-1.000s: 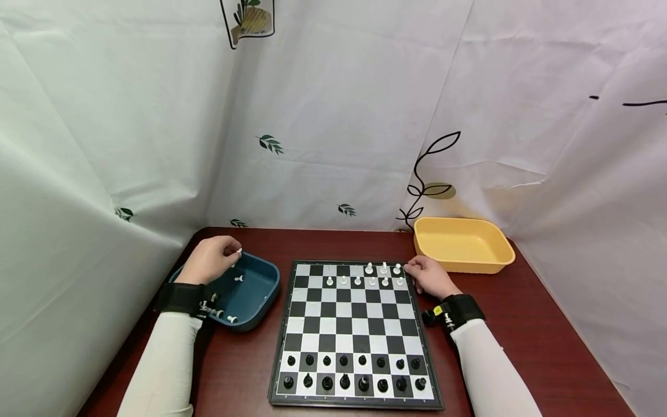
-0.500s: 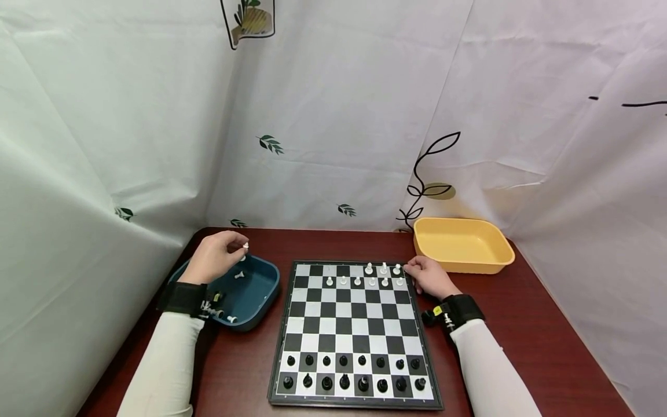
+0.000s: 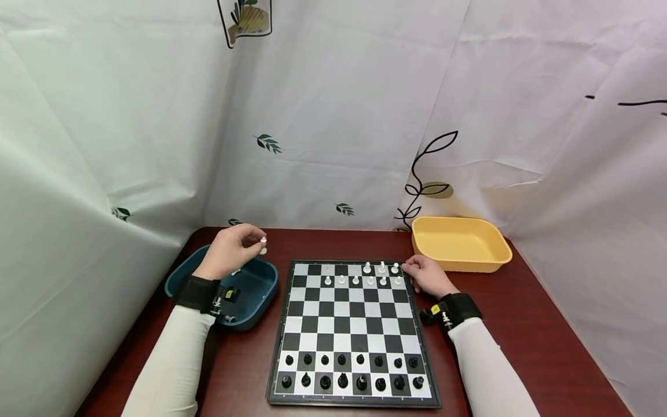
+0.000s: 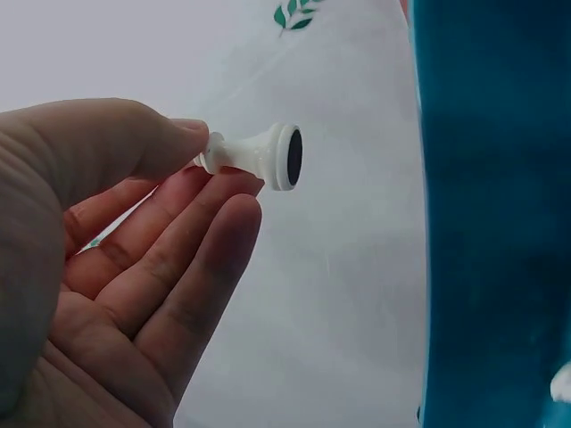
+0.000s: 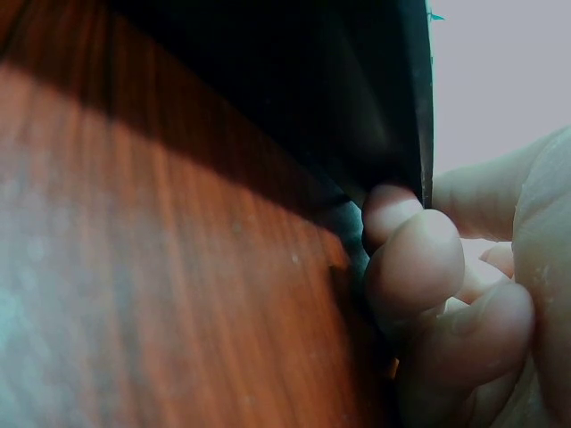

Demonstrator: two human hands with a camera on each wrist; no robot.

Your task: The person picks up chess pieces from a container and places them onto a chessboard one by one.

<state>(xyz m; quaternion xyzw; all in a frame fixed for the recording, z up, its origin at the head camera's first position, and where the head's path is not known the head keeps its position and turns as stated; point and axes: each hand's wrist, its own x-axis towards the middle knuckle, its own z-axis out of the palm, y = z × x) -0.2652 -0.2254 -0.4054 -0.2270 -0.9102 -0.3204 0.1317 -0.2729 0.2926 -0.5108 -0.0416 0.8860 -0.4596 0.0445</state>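
Observation:
Over the far right part of the blue tray [image 3: 274,288], my left hand [image 3: 229,252] pinches a small white chess piece [image 4: 259,156] between thumb and fingertips. The piece lies sideways in the left wrist view, its dark base facing right; fingers hide its head. My right hand [image 3: 428,275] grips the far right corner of the chessboard [image 3: 333,310], fingertips [image 5: 417,263] at its black edge. White pieces [image 3: 367,268] stand in the two far rows, the back one filled only at the right. Black pieces [image 3: 342,380] fill the two near rows.
A yellow tray [image 3: 458,263] stands at the back right, behind my right hand. A few white pieces [image 4: 562,383] lie in the blue tray, partly hidden by the left hand and wrist. A pale cloth [image 3: 323,116] hangs behind the dark red table [image 3: 526,336].
My left hand has risen out of the blue tray and moved right and away with the white chess piece. The right hand stays at the board's corner.

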